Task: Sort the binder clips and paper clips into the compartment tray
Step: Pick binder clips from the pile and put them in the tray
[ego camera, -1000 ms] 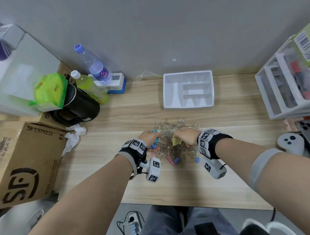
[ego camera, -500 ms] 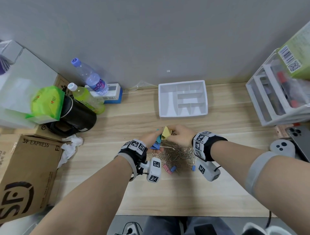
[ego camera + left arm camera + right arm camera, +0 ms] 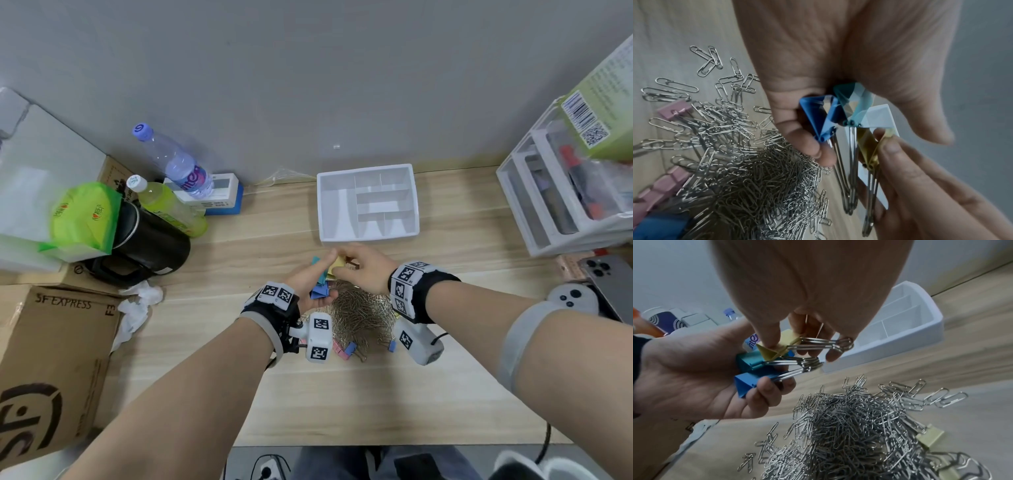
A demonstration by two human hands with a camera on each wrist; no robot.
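Compared w/ half a sec. ago, both hands are nearer the tray (image 3: 368, 236), w/ the yellow binder clip (image 3: 777, 346) now against the teal clip (image 3: 748, 362). Tray compartments show only white. Left hand (image 3: 313, 279) grips the teal and blue clip (image 3: 745, 383); right hand (image 3: 366, 269) pinches the yellow one, wire handles toward the tray. Paper clips (image 3: 359, 317) lie piled on the table (image 3: 342, 394).

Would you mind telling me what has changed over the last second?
Both hands rose off the paper clip pile toward the tray. The right hand carried the yellow binder clip to the left hand, beside its blue clip and teal clip. Tray unchanged.
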